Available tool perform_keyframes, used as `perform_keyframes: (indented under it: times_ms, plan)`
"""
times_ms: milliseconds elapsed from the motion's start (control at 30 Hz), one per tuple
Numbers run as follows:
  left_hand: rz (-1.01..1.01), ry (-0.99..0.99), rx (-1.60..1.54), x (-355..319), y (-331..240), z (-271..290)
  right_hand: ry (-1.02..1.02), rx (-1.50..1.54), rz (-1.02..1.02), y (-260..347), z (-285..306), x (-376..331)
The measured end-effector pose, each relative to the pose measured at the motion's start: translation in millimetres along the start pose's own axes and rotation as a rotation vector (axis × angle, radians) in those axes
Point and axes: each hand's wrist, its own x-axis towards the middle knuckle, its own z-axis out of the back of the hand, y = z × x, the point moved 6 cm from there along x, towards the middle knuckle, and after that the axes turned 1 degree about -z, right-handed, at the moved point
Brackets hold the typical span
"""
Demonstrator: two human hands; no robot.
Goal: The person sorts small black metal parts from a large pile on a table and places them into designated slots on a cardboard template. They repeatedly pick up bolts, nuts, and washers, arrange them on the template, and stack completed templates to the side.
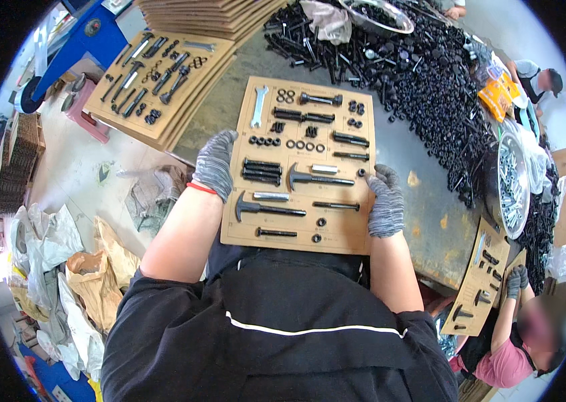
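Observation:
A tan cardboard panel (350,236) lies between my hands, tilted toward me at the table's front edge. My left hand (215,164), in a grey knit glove, is closed on its left edge. My right hand (387,203), gloved alike, grips the right edge, its fingertips close to a small black nut (361,173). Mounted on the panel are a silver open-end wrench (259,108), two black T-headed bolts (323,179), silver sleeves (271,196), several black bolts (276,233) and rows of nuts and washers (305,145). The thumbs and fingers under the panel are partly hidden.
Stacked cardboard panels (192,120) stand at the left, the top one filled with hardware. Loose black bolts and nuts (410,94) are heaped across the far table. A metal bowl (526,181) of silver parts sits right. There a co-worker in pink holds another panel (460,301).

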Motion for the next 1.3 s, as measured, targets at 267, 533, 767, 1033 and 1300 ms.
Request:
perform_keyframes:
  times_ms: [267, 533, 767, 1033, 1300]
  plan:
    - [0.067, -0.039, 0.015, -1.6, -8.6, -0.7, -0.006, 0.125, 0.015, 5.9, 0.2, 4.5]
    - [-0.078, 0.132, -0.162, -36.7, -40.2, -9.5, 0.113, 0.09, 0.104, 70.3, -16.8, 5.2]
    - [-0.147, 0.162, -0.438, -72.5, -97.6, 3.0, 0.35, -0.048, 0.173, 150.3, -93.7, 16.6]
    - [-0.41, 0.215, -0.573, -117.6, -170.9, 49.5, 0.696, -0.08, 0.109, 147.1, -237.7, 55.8]
    - [-0.541, 0.108, -0.76, -71.9, -209.3, 104.0, 0.786, -0.274, 0.138, 121.7, -401.8, 116.1]
